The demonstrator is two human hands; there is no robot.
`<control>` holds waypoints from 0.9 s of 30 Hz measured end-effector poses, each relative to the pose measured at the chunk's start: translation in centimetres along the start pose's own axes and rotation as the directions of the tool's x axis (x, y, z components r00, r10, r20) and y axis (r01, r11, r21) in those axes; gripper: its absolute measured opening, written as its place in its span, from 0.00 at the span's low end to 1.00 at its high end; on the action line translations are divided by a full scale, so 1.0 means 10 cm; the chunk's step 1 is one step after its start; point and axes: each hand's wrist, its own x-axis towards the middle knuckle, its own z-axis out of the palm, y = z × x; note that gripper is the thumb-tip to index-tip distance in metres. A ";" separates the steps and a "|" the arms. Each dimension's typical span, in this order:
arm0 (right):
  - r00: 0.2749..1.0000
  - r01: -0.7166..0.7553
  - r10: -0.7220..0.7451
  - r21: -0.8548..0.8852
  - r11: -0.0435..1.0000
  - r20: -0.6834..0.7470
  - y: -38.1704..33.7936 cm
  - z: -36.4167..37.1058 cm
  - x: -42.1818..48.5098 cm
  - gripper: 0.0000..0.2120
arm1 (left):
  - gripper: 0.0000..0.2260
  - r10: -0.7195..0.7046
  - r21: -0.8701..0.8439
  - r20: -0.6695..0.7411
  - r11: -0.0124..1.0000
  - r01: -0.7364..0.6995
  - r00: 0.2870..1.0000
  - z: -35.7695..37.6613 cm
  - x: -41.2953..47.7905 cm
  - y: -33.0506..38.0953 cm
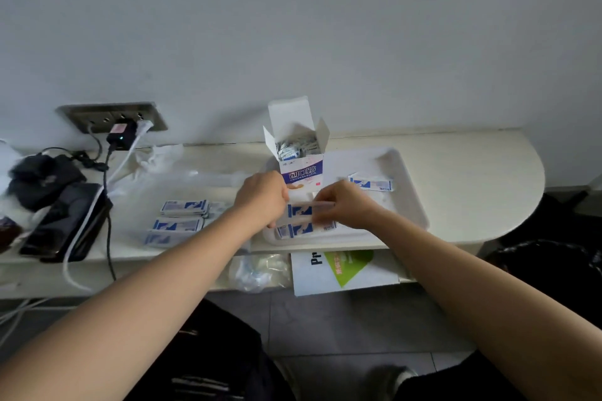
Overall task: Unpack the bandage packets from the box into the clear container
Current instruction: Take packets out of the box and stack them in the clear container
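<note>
We see both hands close together over the near part of the white tray (404, 192). The left hand (262, 194) and the right hand (347, 205) each grip one end of the clear container (321, 204), and blue-and-white bandage packets (299, 211) show through it. Just behind the hands, the bandage box (301, 169) stands upright on the tray with its flaps open and more packets inside. One loose packet (371, 182) lies on the tray to the right. Stacks of packets (184, 207) lie on the table (472, 172) to the left.
</note>
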 end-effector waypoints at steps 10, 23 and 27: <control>0.996 0.084 -0.075 -0.388 0.918 0.037 0.01 0.21 0.07 0.23 | 0.07 0.174 0.383 0.145 0.898 -0.217 0.974 0.25 0.01 0.07; 0.999 0.037 -0.041 -0.231 0.972 -0.012 -0.01 0.05 0.16 0.07 | 0.08 0.170 0.319 0.095 0.928 -0.192 0.981 0.26 0.13 -0.04; 0.989 0.051 -0.018 -0.222 0.974 0.146 -0.05 -0.08 0.13 0.07 | 0.11 0.137 0.226 0.100 0.961 -0.157 0.986 0.14 0.18 0.01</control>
